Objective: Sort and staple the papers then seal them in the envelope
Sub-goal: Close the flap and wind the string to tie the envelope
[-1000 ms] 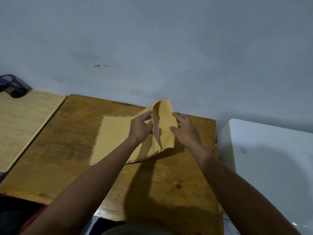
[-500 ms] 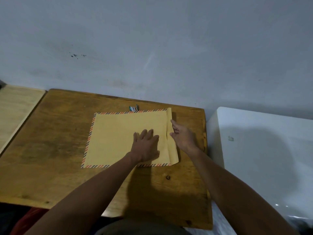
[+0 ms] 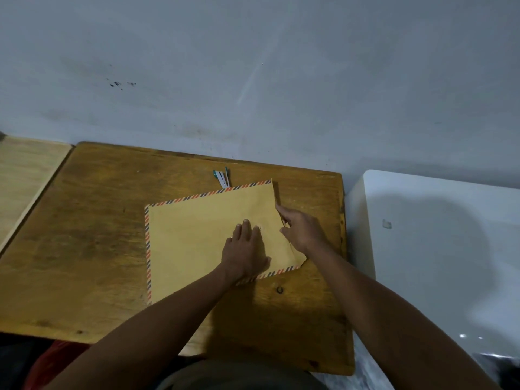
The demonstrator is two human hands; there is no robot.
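My left hand (image 3: 245,250) lies flat on the large brown paper envelope with the red-and-blue striped border (image 3: 197,243), fingers straight and together, palm pressing down near the envelope's right portion. My right hand (image 3: 302,230) rests on the envelope's right edge, where the flap is folded; its index finger is stretched out along the fold and the other fingers are loosely curled, gripping nothing. The two hands sit just beside each other without touching. The envelope lies flat and slightly askew on the scuffed brown wooden table (image 3: 92,249), toward the table's right side and nearer its far edge than its near edge. Just beyond the envelope's far edge, a small green-and-white object (image 3: 221,177) pokes out; I cannot tell what it is. A pale wooden surface (image 3: 25,175) adjoins the table's left edge, and a white smooth-topped unit (image 3: 439,249) stands off its right edge.
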